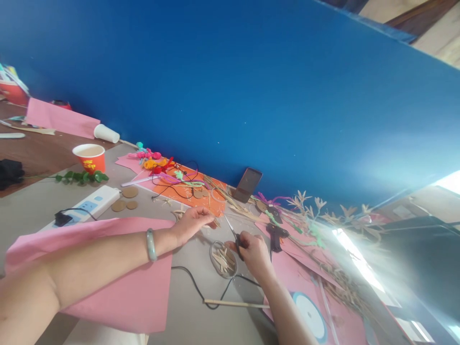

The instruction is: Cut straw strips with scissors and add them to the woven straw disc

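My right hand (pixel 253 251) is closed around the handles of a pair of scissors (pixel 233 233), whose blades point up and left. My left hand (pixel 193 222), a pale green bangle (pixel 151 245) on its wrist, pinches a thin straw-coloured piece (pixel 214 222) just left of the blades. Below the hands sits a small clear round dish (pixel 223 259) with several short cut straw pieces. A black glue gun (pixel 276 236) lies just right of my right hand.
Pink paper sheets (pixel 136 287) lie under my left arm. An orange sheet (pixel 187 191) holds coloured pipe cleaners and cords. A phone (pixel 247 184) leans on the blue wall. A power strip (pixel 86 206), red paper cup (pixel 89 158), cardboard discs (pixel 124 199) and dried stems (pixel 330 211) surround the spot.
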The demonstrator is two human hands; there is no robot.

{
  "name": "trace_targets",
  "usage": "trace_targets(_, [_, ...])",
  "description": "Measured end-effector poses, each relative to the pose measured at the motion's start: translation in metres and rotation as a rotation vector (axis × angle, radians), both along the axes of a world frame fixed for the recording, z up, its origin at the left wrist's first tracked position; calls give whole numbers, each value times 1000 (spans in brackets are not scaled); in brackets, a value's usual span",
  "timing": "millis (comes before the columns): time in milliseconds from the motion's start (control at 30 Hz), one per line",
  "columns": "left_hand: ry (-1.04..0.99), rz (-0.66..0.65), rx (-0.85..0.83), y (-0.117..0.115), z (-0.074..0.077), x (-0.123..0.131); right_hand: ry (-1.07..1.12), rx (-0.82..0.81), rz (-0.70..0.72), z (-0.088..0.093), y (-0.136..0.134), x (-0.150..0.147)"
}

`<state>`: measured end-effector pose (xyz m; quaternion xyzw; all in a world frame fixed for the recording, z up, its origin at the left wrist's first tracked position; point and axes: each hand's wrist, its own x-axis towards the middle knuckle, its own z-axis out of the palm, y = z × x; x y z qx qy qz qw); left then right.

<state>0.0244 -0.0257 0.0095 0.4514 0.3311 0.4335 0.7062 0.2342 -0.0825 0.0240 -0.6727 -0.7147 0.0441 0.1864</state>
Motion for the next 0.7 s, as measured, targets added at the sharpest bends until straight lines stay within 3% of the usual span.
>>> trace_targets(267, [-61, -3, -10, 3, -2, -2, 49, 74, -16, -7, 2, 4])
trace_targets(700, [-135, -51, -24, 6, -4, -4, -4, 56, 10, 0, -2, -7])
